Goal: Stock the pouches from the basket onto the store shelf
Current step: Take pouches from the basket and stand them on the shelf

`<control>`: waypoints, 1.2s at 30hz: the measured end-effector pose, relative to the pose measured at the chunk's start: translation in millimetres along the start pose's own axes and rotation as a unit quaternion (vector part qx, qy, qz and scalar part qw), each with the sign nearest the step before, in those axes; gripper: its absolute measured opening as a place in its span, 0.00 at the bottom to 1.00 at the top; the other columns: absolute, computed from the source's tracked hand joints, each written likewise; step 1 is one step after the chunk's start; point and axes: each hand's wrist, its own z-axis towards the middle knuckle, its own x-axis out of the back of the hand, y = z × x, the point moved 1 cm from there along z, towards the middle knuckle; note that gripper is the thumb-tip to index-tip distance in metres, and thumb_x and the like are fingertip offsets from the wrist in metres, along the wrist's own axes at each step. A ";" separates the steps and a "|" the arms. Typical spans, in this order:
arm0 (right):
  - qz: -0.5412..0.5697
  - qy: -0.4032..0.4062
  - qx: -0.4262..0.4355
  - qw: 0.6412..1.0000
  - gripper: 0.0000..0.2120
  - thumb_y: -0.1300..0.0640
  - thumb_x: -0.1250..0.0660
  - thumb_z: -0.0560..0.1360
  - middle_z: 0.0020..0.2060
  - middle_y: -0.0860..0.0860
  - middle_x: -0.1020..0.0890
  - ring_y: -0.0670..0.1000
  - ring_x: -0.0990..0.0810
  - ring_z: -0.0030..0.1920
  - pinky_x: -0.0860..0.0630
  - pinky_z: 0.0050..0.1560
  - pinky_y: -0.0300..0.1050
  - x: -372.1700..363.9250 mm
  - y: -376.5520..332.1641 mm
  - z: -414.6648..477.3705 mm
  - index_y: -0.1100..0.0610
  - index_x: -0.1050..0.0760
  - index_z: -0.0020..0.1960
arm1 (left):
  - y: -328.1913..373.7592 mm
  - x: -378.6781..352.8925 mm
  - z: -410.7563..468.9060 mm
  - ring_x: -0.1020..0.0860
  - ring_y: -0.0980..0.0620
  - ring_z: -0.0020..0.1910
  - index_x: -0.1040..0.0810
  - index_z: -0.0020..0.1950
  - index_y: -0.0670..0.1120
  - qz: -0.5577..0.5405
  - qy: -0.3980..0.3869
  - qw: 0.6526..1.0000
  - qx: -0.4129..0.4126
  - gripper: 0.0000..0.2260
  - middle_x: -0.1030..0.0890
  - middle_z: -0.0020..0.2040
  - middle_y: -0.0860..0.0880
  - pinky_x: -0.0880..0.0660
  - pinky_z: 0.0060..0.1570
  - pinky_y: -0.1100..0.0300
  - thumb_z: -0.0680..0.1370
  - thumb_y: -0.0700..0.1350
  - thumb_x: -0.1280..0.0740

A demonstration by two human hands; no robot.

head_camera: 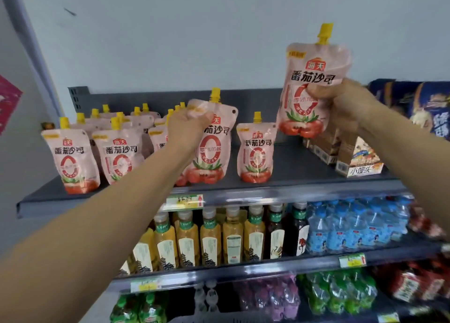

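My left hand (187,125) grips the top corner of a pink tomato-sauce pouch (211,152) with a yellow cap, whose base sits on the top grey shelf (304,171). My right hand (341,103) holds a second pouch (309,74) by its middle, upright in the air above the shelf's right half. Another pouch (255,152) stands alone between the two. Several more pouches (117,152) stand in rows on the shelf's left side. The basket is out of view.
Cardboard snack boxes (353,159) and blue bags (418,103) fill the top shelf's right end. Below are rows of tea bottles (209,237) and blue water bottles (353,225). The lowest shelf holds green, purple and red packs. A white wall stands behind.
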 end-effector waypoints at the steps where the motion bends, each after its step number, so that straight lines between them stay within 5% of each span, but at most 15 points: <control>1: -0.001 0.002 0.011 1.000 0.11 0.68 0.36 0.73 0.43 0.50 0.14 0.50 0.15 0.47 0.18 0.41 0.45 3.6 -4.1 10.9 0.56 0.21 0.51 | 4.4 -5.4 8.2 0.18 0.55 0.28 0.24 0.39 0.46 0.001 0.011 1.000 -0.016 0.05 0.17 0.35 0.49 0.19 0.34 0.58 0.75 0.40 0.32; 7: -0.010 0.029 0.023 0.999 0.11 0.67 0.33 0.72 0.48 0.51 0.16 0.50 0.15 0.46 0.19 0.45 0.47 25.3 0.0 83.5 0.56 0.22 0.52 | 18.4 -39.3 65.8 0.16 0.46 0.43 0.23 0.48 0.42 0.002 0.066 0.997 -0.034 0.03 0.16 0.46 0.43 0.19 0.45 0.52 0.77 0.41 0.34; 10: -0.018 0.035 0.008 0.999 0.12 0.67 0.33 0.72 0.49 0.52 0.17 0.50 0.16 0.47 0.20 0.45 0.47 33.1 14.3 116.6 0.58 0.23 0.54 | 10.7 -52.2 93.5 0.18 0.49 0.39 0.24 0.42 0.45 -0.003 0.073 0.997 -0.031 0.05 0.18 0.41 0.46 0.20 0.40 0.58 0.78 0.41 0.36; 18: -0.038 0.023 -0.054 0.998 0.09 0.69 0.32 0.71 0.42 0.52 0.18 0.49 0.18 0.40 0.21 0.42 0.48 33.7 69.2 174.0 0.56 0.23 0.45 | -42.8 -73.5 144.2 0.19 0.47 0.38 0.26 0.41 0.45 -0.033 0.092 0.993 0.059 0.07 0.19 0.40 0.44 0.21 0.47 0.48 0.78 0.37 0.37; 22: -0.050 0.006 -0.088 0.995 0.10 0.70 0.32 0.71 0.47 0.56 0.17 0.52 0.18 0.42 0.22 0.38 0.46 28.4 92.0 186.2 0.61 0.23 0.51 | -67.5 -75.0 152.5 0.20 0.49 0.35 0.27 0.47 0.41 -0.056 0.106 0.985 0.122 0.01 0.20 0.40 0.44 0.20 0.40 0.52 0.77 0.37 0.36; 25: -0.056 -0.003 -0.103 0.993 0.11 0.70 0.32 0.71 0.50 0.58 0.17 0.54 0.18 0.44 0.22 0.40 0.47 24.8 107.6 194.3 0.61 0.23 0.52 | -85.6 -74.2 158.9 0.19 0.46 0.38 0.27 0.58 0.39 -0.066 0.108 0.977 0.173 0.10 0.18 0.44 0.42 0.19 0.38 0.51 0.78 0.37 0.37; 29: -0.062 -0.015 -0.112 0.992 0.08 0.70 0.32 0.71 0.49 0.57 0.17 0.52 0.18 0.42 0.22 0.39 0.47 21.6 123.2 203.0 0.59 0.22 0.47 | -102.3 -71.4 167.7 0.18 0.45 0.42 0.28 0.62 0.39 -0.064 0.118 0.971 0.198 0.13 0.18 0.48 0.41 0.19 0.46 0.47 0.77 0.37 0.36; 36: -0.075 -0.028 -0.121 0.989 0.08 0.69 0.32 0.71 0.49 0.58 0.17 0.53 0.18 0.42 0.21 0.39 0.47 19.6 136.5 215.7 0.58 0.22 0.46 | -116.2 -71.2 181.9 0.19 0.47 0.39 0.29 0.61 0.44 -0.072 0.127 0.969 0.199 0.12 0.20 0.41 0.45 0.20 0.44 0.50 0.78 0.37 0.37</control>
